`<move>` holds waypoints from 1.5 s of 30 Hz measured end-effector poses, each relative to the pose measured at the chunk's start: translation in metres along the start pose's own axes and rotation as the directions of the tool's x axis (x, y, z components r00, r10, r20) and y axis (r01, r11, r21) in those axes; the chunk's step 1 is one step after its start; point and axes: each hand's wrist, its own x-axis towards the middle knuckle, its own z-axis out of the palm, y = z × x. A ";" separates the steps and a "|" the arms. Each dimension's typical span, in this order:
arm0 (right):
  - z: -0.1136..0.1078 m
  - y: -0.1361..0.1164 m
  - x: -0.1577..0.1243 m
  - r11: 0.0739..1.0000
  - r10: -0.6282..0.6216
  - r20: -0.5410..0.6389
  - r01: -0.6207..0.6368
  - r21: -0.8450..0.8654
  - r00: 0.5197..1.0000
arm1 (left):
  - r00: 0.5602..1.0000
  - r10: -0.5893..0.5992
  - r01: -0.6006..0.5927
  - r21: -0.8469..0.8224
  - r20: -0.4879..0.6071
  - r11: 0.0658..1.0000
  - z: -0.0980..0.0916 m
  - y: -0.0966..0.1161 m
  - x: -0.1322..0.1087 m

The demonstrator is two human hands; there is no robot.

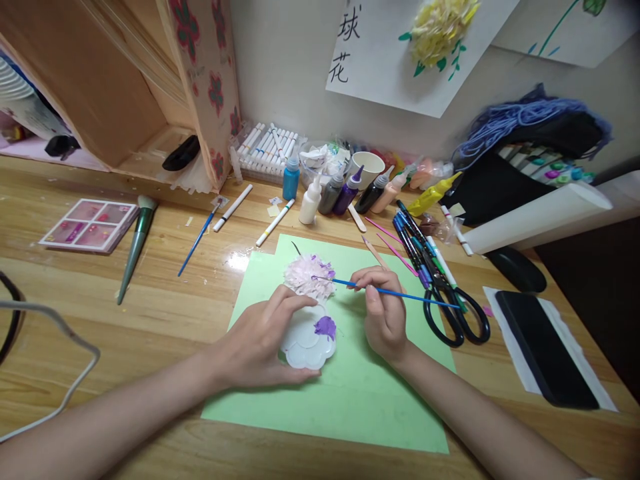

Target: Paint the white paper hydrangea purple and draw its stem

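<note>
My left hand (265,333) grips a white flower-shaped paint palette (303,350) by its edge, thumb at the near side and fingers at the far side. Purple paint (325,327) sits in a well on the palette's right. Between the fingers of my right hand (383,310) is a thin blue paintbrush (400,292), its tip at a pale pink, ruffled paper flower (306,272). Purple patches mark the flower's upper and right parts. The flower lies on light green paper (380,407), just beyond the palette, which partly covers the paper.
Black-handled scissors (453,307) and several pens lie right of the paper. Paint bottles (345,193) line the back, near a box of markers (267,150). A second brush (200,237) and a large makeup-style brush (137,243) lie left; a phone (547,347) lies far right.
</note>
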 end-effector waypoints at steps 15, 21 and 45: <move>0.000 0.002 -0.001 0.999 -0.040 -0.088 0.043 0.028 0.995 | 1.000 -0.002 0.002 -0.006 -0.003 1.000 0.000 0.000 -0.001; -0.001 0.001 0.001 0.999 -0.034 -0.032 0.033 -0.041 0.999 | 1.000 -0.012 0.012 -0.010 0.005 1.000 -0.001 0.000 -0.001; -0.001 0.001 0.000 0.996 -0.081 -0.066 0.079 -0.030 0.995 | 1.000 0.011 -0.011 0.000 0.009 1.000 0.000 -0.001 0.000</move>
